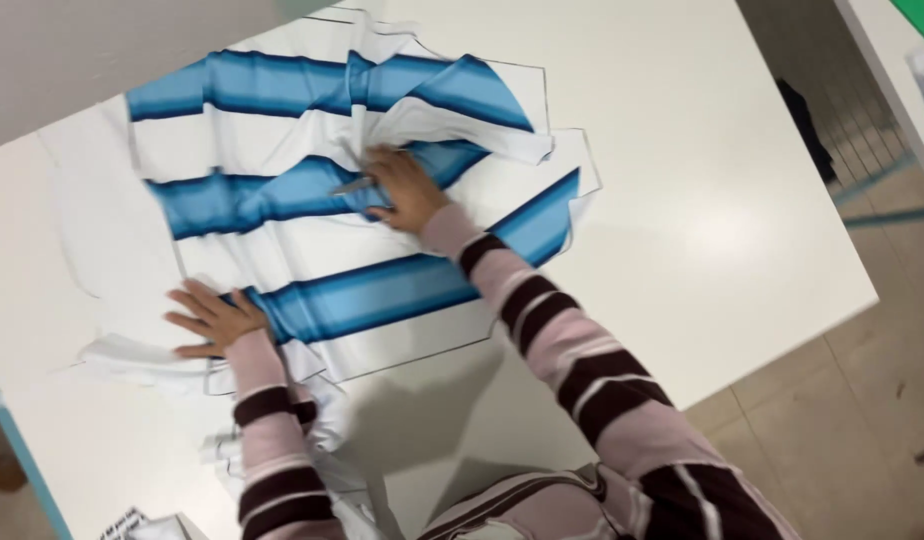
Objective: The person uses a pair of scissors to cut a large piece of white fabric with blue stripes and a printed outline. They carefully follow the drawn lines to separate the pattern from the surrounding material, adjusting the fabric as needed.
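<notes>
1. Head view, the work surface: you are leaning over a white table (682, 200) with a sheet of white fabric printed in blue stripes (312, 190) spread across it. The sheet bears thin dark cut lines near its edges and lies flat on the tabletop, its upper right part bunched into a fold.

2. Head view, your right hand (407, 190): it reaches to the middle of the striped fabric, just below the bunched fold. Its fingers are curled closed around a pair of scissors (354, 186), whose grey metal blades poke out to the left and lie against a blue stripe. How far the blades are apart is too blurred to tell.

3. Head view, your left hand (217, 320): it lies flat with fingers spread wide, palm down, pressing on the lower left edge of the fabric where a blue stripe ends. It grips nothing.

4. Head view, sleeves: both arms wear pink sleeves with dark brown stripes (562, 340).

5. Head view, scraps: loose white offcuts (132, 360) lie on the table beside and below your left hand, touching the sheet's edge.

6. Head view, containers: no box, bin or tray shows here; the fabric rests straight on the table. Beyond the table edge there is a tiled floor (832, 400).
</notes>
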